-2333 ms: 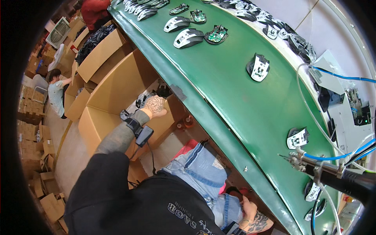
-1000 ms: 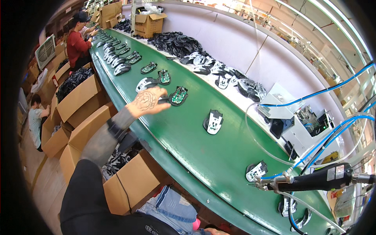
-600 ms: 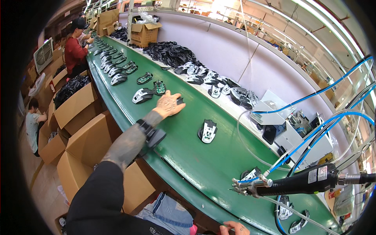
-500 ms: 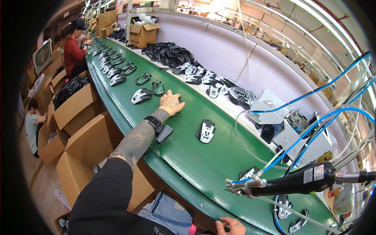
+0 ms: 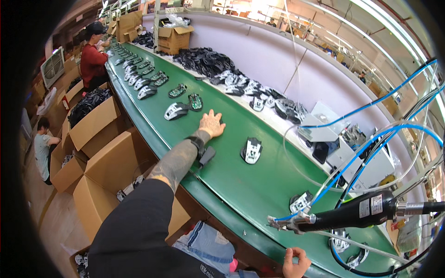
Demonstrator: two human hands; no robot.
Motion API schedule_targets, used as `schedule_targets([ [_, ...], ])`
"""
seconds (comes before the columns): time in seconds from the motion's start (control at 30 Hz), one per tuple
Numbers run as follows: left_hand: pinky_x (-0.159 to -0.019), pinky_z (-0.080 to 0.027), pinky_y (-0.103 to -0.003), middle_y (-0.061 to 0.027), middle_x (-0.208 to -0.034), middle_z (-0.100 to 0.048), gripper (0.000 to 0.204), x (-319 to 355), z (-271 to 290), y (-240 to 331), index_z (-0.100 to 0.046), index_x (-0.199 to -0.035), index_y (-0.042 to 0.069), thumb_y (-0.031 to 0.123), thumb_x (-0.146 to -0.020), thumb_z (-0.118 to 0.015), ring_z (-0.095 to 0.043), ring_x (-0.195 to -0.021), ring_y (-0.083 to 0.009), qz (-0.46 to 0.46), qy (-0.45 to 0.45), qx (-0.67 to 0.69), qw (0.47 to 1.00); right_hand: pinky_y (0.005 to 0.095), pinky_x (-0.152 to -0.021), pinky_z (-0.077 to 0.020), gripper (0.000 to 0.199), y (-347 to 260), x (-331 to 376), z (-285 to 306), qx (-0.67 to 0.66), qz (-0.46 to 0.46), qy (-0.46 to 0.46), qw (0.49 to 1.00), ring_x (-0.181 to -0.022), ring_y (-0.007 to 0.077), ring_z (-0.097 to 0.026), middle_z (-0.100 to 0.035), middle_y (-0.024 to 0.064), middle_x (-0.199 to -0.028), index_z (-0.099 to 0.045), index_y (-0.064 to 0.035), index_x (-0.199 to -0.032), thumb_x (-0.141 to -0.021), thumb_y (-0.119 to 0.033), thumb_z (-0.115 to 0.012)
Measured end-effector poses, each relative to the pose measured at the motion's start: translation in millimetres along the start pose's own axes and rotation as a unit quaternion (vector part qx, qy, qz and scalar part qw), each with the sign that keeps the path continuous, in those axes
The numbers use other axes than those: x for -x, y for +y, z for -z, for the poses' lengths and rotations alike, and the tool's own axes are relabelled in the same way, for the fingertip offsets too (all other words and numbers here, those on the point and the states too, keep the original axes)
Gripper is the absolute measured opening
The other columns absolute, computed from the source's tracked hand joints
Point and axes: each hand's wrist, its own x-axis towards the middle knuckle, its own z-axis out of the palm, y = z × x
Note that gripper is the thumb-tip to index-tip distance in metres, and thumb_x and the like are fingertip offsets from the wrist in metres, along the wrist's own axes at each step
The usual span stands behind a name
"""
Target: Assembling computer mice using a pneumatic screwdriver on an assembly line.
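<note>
My left hand reaches far out over the green conveyor belt, palm down. Its fingers curve over a dark mouse part, of which only a small edge shows. Left of that hand lie a silver-and-black mouse shell and a green circuit board in a black base. Another mouse shell, white and black, rests alone to its right. At the belt's near edge, my right hand is low in the picture, thumb apart from loosely bent fingers, with nothing visible in it.
A black powered screwdriver with blue hoses hangs over the belt at the right, mouse shells beneath it. Dark parts are heaped on the far ledge. Open cardboard boxes line the near side; a person in red works farther up.
The view has shifted slightly, moving the scene rightward. My left hand stays over the belt, and less of the dark part shows beside it. My right hand has moved right along the belt's near edge.
</note>
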Motion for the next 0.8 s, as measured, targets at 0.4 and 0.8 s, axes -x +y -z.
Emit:
schedule_targets([
  [0.4,-0.099,-0.034,-0.050,-0.0252,-0.126,-0.045,0.055,-15.6,18.6,-75.1,-0.055,-0.120,0.008,0.048,-0.081,-0.060,-0.042,-0.117,-0.0422,-0.163,0.084,0.226,0.957,0.0316,-0.054,-0.0444,0.019,14.0,9.4,-28.0,-0.027,-0.066,0.068,0.995,-0.054,0.0208,-0.054,-0.060,0.0108,-0.063,-0.064,-0.0028,-0.085,-0.083,-0.022,-0.067],
  [0.8,-0.097,-0.041,-0.042,-0.0294,-0.123,-0.047,0.078,-67.6,67.7,-129.8,-0.041,-0.135,0.012,0.054,-0.073,-0.062,-0.048,-0.114,-0.0412,0.096,0.075,0.108,0.987,0.0293,-0.047,-0.0423,0.015,-1.0,-4.4,-32.4,0.024,-0.098,0.084,0.991,-0.047,0.0161,-0.049,-0.056,0.0077,-0.056,-0.065,-0.0016,-0.080,-0.080,-0.016,-0.070],
])
